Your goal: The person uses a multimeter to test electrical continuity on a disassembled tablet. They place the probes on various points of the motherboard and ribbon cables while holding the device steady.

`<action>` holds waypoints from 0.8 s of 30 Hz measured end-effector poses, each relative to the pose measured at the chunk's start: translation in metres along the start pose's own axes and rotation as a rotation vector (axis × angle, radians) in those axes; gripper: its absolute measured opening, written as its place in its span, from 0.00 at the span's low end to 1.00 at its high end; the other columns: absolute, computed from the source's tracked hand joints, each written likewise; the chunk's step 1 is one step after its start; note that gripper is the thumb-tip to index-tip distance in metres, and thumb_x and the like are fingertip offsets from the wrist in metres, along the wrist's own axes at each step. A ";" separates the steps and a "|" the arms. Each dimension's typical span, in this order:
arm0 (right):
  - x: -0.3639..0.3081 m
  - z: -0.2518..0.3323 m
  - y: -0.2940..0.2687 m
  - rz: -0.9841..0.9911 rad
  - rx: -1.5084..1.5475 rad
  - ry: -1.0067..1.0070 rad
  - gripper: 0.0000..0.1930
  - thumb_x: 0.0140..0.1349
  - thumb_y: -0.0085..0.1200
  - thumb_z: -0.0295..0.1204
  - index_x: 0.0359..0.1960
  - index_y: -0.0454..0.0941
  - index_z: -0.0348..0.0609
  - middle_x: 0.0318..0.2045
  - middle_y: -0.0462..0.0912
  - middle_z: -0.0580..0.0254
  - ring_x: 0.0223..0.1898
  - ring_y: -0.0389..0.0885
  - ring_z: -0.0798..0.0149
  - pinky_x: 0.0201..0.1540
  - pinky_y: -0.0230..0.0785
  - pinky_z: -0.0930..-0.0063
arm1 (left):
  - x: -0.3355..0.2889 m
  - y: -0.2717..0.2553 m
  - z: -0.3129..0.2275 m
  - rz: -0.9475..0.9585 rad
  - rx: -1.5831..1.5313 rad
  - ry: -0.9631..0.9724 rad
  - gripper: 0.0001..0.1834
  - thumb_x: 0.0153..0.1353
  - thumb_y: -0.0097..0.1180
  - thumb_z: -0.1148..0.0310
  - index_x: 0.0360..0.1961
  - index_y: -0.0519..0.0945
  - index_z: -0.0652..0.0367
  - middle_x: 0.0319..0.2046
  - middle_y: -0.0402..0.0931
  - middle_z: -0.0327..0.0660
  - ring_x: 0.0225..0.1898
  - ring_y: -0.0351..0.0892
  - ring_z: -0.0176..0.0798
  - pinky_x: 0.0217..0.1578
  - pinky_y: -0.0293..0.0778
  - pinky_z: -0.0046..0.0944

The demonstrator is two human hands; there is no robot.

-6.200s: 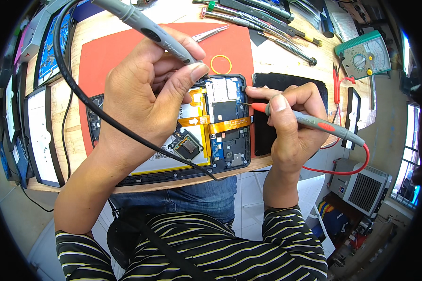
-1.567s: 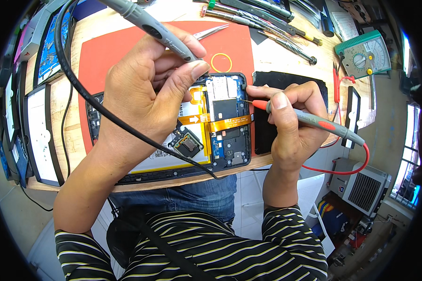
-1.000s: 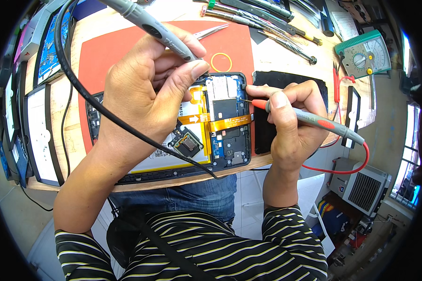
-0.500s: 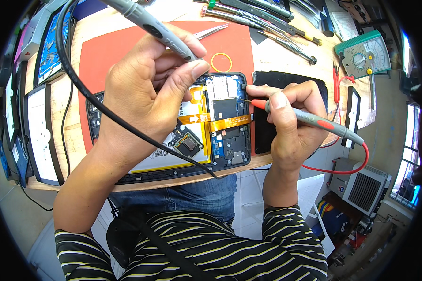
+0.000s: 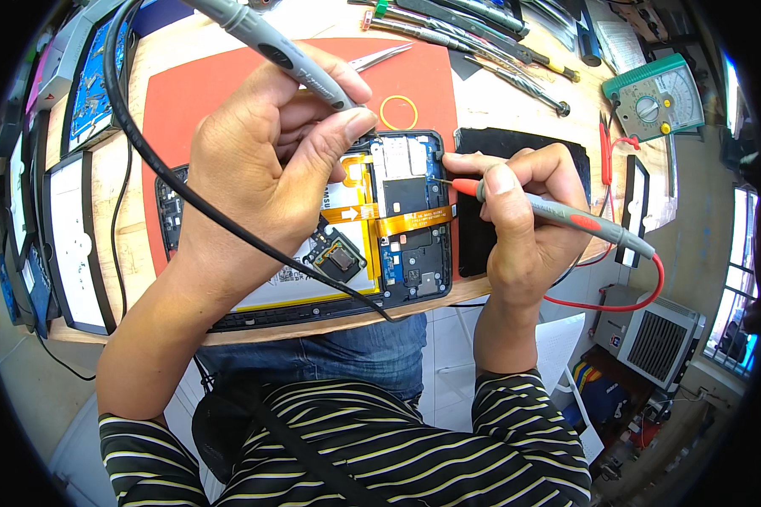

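An opened tablet [image 5: 418,253] lies before me, its circuit board, battery and orange ribbon cable [image 5: 414,221] exposed. Pinched in my left hand [image 5: 262,169] is a grey test probe [image 5: 283,55] with a black lead; its tip is hidden behind my fingers near the tablet's top edge. My right hand [image 5: 524,215] grips a grey and red test probe [image 5: 579,220] with a red lead. The thin metal tip of that probe reaches the board's right side, where contact is too small to confirm. A small dark module [image 5: 340,258] rests on the battery.
Under the tablet is a red mat [image 5: 177,110], with a yellow rubber band [image 5: 399,111] and tweezers [image 5: 380,57] on it. A black panel [image 5: 524,144] lies to the right. Screwdrivers [image 5: 516,78] line the back. A green analog multimeter [image 5: 655,97] sits far right.
The right probe's tip has shifted very slightly left on the board, and its red lead has risen a little. My left hand looks still.
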State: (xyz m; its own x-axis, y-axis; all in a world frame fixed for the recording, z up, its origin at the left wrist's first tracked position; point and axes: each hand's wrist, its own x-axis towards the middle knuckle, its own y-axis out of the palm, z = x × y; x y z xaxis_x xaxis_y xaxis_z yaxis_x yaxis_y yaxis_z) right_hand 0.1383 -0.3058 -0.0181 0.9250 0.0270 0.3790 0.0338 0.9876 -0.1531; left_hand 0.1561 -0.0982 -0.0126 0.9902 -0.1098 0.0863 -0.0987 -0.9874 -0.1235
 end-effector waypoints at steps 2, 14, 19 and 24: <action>0.000 0.000 0.000 -0.003 -0.002 -0.003 0.09 0.65 0.56 0.24 0.30 0.70 0.33 0.25 0.79 0.59 0.34 0.85 0.66 0.39 0.79 0.73 | -0.001 0.001 0.000 -0.009 -0.011 -0.017 0.10 0.67 0.56 0.74 0.47 0.73 0.61 0.29 0.79 0.37 0.25 0.73 0.24 0.27 0.69 0.23; -0.001 -0.001 0.001 -0.004 0.021 -0.004 0.09 0.65 0.55 0.24 0.30 0.70 0.33 0.24 0.79 0.58 0.33 0.84 0.66 0.41 0.79 0.71 | 0.000 0.000 -0.001 0.009 -0.009 -0.015 0.10 0.67 0.55 0.75 0.48 0.72 0.61 0.33 0.81 0.41 0.26 0.73 0.23 0.27 0.70 0.22; 0.000 -0.001 0.000 0.006 0.023 -0.008 0.09 0.65 0.55 0.24 0.29 0.70 0.33 0.24 0.77 0.61 0.31 0.82 0.69 0.44 0.80 0.67 | 0.000 0.000 -0.001 0.013 -0.005 0.004 0.10 0.67 0.55 0.76 0.48 0.72 0.62 0.35 0.82 0.43 0.25 0.73 0.23 0.27 0.70 0.22; 0.000 0.000 0.001 -0.005 0.014 -0.005 0.09 0.65 0.55 0.24 0.30 0.70 0.33 0.24 0.78 0.61 0.32 0.83 0.68 0.43 0.80 0.68 | -0.001 0.000 -0.001 0.003 0.002 0.010 0.10 0.67 0.56 0.75 0.47 0.73 0.62 0.32 0.80 0.39 0.26 0.73 0.23 0.27 0.70 0.22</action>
State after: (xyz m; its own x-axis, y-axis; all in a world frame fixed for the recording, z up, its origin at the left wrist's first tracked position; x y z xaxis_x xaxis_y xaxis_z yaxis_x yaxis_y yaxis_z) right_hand 0.1382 -0.3053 -0.0188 0.9229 0.0229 0.3843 0.0332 0.9898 -0.1387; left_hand 0.1552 -0.0988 -0.0112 0.9888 -0.1144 0.0956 -0.1019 -0.9868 -0.1261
